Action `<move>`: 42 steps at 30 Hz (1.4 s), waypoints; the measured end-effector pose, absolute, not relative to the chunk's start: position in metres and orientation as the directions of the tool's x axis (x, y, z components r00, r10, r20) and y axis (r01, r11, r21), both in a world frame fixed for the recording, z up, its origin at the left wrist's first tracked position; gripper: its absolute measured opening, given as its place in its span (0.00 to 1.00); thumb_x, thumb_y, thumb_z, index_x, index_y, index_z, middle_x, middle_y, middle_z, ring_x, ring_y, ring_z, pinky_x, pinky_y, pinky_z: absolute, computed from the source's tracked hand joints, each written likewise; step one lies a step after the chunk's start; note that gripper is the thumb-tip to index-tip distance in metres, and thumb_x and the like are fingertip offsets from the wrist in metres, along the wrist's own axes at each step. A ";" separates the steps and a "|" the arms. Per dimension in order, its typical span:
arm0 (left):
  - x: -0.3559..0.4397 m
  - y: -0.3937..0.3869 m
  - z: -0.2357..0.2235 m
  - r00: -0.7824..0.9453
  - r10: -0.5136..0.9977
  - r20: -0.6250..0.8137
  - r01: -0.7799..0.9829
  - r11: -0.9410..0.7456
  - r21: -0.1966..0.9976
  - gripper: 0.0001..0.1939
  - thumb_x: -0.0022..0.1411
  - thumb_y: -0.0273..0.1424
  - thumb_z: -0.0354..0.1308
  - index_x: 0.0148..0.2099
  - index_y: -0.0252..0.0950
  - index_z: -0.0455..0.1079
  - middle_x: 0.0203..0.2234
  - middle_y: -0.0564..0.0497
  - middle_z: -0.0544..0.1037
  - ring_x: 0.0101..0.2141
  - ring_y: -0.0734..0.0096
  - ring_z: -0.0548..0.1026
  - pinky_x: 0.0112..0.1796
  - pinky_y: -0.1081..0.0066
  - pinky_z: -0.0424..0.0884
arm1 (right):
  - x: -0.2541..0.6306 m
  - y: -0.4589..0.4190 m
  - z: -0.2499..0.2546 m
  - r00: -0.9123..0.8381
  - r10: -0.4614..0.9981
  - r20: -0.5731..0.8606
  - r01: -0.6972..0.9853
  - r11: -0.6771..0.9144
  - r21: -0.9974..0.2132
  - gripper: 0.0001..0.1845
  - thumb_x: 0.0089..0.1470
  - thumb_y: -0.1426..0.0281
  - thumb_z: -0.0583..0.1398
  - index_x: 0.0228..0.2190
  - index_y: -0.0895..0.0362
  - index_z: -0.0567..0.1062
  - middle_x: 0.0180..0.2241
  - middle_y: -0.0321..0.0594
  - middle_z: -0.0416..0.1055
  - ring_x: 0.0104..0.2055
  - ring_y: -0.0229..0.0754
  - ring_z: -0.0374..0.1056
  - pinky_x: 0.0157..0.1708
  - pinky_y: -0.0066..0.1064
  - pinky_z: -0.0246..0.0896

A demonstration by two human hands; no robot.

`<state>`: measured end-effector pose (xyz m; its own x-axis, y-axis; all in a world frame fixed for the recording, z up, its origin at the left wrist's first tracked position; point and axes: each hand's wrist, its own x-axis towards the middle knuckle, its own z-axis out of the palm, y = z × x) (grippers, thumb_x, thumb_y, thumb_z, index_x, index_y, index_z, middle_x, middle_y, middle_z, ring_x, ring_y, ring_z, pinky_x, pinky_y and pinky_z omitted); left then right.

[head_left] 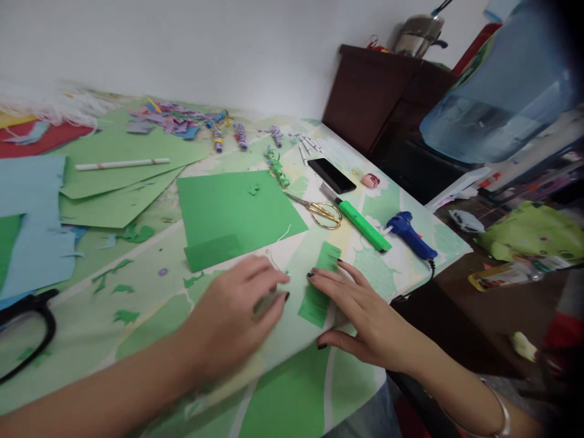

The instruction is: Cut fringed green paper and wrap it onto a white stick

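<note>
My right hand (360, 307) lies flat with fingers stretched out on a fringed strip of green paper (322, 283) near the table's front edge. My left hand (237, 316) is beside it, fingers curled and pressed down on a small greenish piece that I cannot make out. A larger sheet of green paper (235, 210) with a folded corner lies just beyond both hands.
Gold-handled scissors (319, 211), a green utility knife (362, 225), a blue glue gun (410, 234) and a black phone (331, 174) lie to the right. Paper sheets, scraps and rolled paper pieces (182, 121) cover the left and back. Black scissors (27, 316) lie at the left edge. A water jug (502, 91) stands at the right.
</note>
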<state>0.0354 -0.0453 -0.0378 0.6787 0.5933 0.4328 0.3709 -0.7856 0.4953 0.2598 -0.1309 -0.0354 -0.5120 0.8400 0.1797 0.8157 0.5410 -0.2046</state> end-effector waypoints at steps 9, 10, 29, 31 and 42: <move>0.052 0.015 -0.016 0.869 0.479 0.124 0.383 -0.810 0.444 0.08 0.59 0.26 0.52 0.39 0.33 0.71 0.44 0.43 0.69 0.48 0.55 0.61 0.50 0.53 0.58 | 0.259 -0.130 -0.039 -0.525 0.759 0.385 0.761 0.621 -0.187 0.27 0.56 0.71 0.57 0.56 0.64 0.60 0.51 0.54 0.69 0.58 0.48 0.61 0.58 0.44 0.57; 0.054 0.017 -0.015 0.885 0.457 0.089 0.373 -0.811 0.450 0.07 0.59 0.25 0.52 0.38 0.33 0.71 0.43 0.44 0.69 0.48 0.56 0.61 0.50 0.53 0.58 | 0.258 -0.129 -0.039 -0.537 0.747 0.392 0.755 0.633 -0.171 0.25 0.56 0.72 0.57 0.55 0.65 0.62 0.50 0.54 0.70 0.57 0.48 0.62 0.57 0.44 0.59; 0.057 0.024 -0.014 0.942 0.333 -0.047 0.295 -0.749 0.593 0.06 0.56 0.21 0.50 0.32 0.35 0.66 0.29 0.51 0.71 0.39 0.66 0.66 0.37 0.69 0.62 | 0.246 -0.111 -0.028 -0.099 0.841 0.533 0.609 0.474 -0.635 0.11 0.52 0.79 0.58 0.36 0.56 0.76 0.33 0.41 0.78 0.37 0.43 0.74 0.42 0.38 0.71; 0.057 0.025 -0.013 0.927 0.370 -0.064 0.329 -0.720 0.611 0.06 0.56 0.22 0.50 0.34 0.34 0.68 0.29 0.50 0.71 0.37 0.66 0.67 0.34 0.71 0.63 | 0.245 -0.106 -0.023 0.075 0.894 0.441 0.508 0.346 -0.789 0.07 0.51 0.76 0.61 0.33 0.56 0.77 0.32 0.40 0.78 0.35 0.43 0.74 0.37 0.35 0.72; 0.053 0.021 -0.013 0.912 0.406 -0.066 0.364 -0.722 0.589 0.05 0.57 0.25 0.53 0.36 0.34 0.69 0.30 0.50 0.71 0.33 0.69 0.68 0.32 0.73 0.63 | 0.250 -0.093 -0.002 0.076 0.997 0.027 -0.287 0.048 -0.957 0.06 0.49 0.67 0.61 0.32 0.52 0.72 0.24 0.33 0.70 0.26 0.39 0.71 0.34 0.37 0.71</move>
<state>0.0531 0.0207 -0.0133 0.9115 0.4059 -0.0661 0.3640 -0.7215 0.5890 0.2502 -0.0934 -0.0023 0.0756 0.9968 0.0272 -0.2874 0.0479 -0.9566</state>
